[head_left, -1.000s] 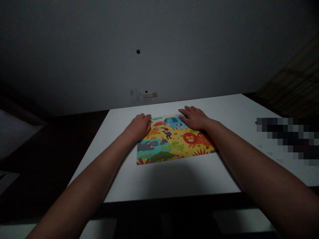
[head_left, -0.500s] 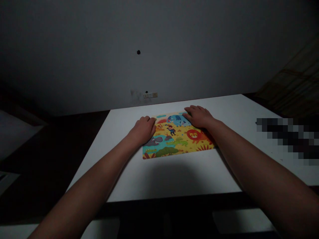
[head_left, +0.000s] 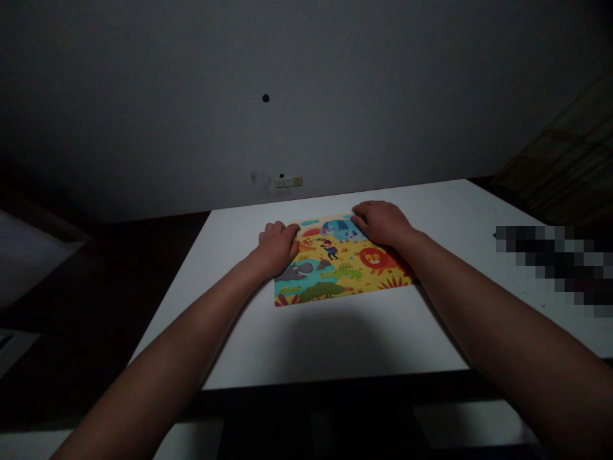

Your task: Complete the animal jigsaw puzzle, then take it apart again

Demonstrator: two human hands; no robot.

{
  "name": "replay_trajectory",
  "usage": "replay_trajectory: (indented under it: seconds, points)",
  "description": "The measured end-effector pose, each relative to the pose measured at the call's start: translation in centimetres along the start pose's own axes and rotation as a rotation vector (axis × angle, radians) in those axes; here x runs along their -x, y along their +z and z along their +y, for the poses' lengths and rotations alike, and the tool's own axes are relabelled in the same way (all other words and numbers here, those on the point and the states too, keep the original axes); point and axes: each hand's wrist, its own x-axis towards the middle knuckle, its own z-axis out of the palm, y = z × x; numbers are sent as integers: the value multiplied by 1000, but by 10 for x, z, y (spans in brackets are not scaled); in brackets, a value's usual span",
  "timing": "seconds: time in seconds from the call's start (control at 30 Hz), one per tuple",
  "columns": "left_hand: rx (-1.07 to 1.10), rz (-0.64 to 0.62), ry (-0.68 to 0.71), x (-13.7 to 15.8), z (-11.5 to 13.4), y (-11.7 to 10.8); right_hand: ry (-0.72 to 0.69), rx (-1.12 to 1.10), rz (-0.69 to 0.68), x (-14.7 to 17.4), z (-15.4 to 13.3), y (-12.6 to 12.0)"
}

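Observation:
A flat, brightly coloured animal picture puzzle (head_left: 335,271) lies on the white table, showing a lion, elephants, a hippo and a crocodile. Along its left edge, towards the far corner, my left hand (head_left: 278,249) is closed, with the thumb at the border and the fingers bent outside it. Over the far right corner my right hand (head_left: 383,223) curls, gripping the edge between thumb and fingers. Its palm hides that corner and part of the right side. Any seams between pieces are too faint to make out.
The white table (head_left: 239,358) has its near edge below my forearms. On its right side lies a dark pixelated patch (head_left: 550,262). Behind stands a grey wall with sockets (head_left: 288,183). A patterned curtain (head_left: 569,160) hangs at the right.
My left fingers have shifted slightly, with the knuckles bent more outward. The right thumb and fingers have drawn closer together. The puzzle lies in the same place.

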Motion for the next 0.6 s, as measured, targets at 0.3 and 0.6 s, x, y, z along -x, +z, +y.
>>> replay_trajectory:
  seconds: [0.3,0.6]
  points:
    - [-89,-14,5,-11,-1,-12,-268,-78,-126,11,-32,-9]
    - [-100,20,-12,-14,-3,-11,-217,-44,-119,8,-20,-2]
